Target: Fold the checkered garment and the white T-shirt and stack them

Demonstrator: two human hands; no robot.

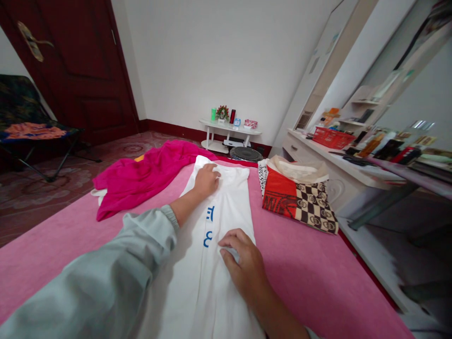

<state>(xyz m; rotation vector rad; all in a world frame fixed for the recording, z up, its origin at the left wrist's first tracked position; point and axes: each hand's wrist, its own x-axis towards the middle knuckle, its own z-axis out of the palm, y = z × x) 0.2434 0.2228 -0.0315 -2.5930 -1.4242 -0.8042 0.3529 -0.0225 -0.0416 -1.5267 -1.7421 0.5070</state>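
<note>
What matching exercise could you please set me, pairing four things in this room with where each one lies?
Things:
1. white garment
2. magenta garment
3. red checked garment
4. red basket

Places:
a. on the dresser
b. crumpled, left of the white one
c. under the left hand and right hand
d. folded, right of the white one

Pairs: 1-c, 2-b, 3-d, 4-a.

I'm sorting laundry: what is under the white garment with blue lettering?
The pink bedspread shows beside the white garment with blue lettering; whatever lies directly beneath is covered.
</note>
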